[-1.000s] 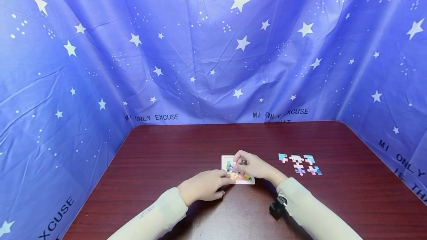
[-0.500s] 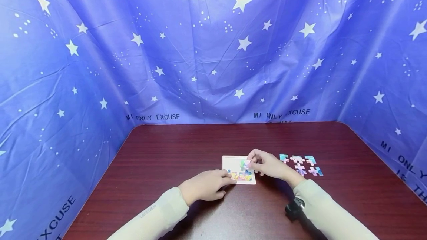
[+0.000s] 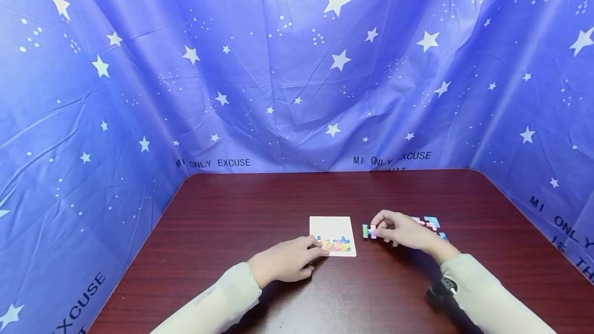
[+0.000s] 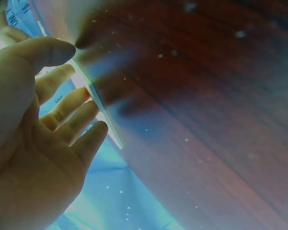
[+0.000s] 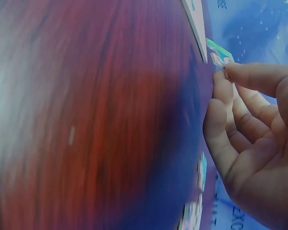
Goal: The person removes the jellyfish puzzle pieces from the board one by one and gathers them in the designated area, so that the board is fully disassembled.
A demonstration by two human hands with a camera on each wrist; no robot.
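Observation:
My right hand (image 3: 403,231) pinches a jigsaw piece (image 3: 368,231), green at one end and pink-purple at the other, between thumb and fingertips. It is held just right of a white puzzle tray (image 3: 330,224). In the right wrist view the same jigsaw piece (image 5: 220,53) sticks out past the thumb tip. Fitted jigsaw pieces (image 3: 342,245) in bright colours line the tray's near side, while its far part is bare white. My left hand (image 3: 285,259) rests its fingertips on the tray's near left corner, fingers loosely extended; its palm shows in the left wrist view.
Loose jigsaw pieces (image 3: 431,222) lie on the dark red table (image 3: 260,200) to the right, partly hidden behind my right hand. A blue star-patterned cloth (image 3: 297,76) encloses the back and sides.
My right hand has moved right from over the tray, carrying the green-and-pink jigsaw piece off it and towards the loose pieces. The left hand has stayed at the tray's corner.

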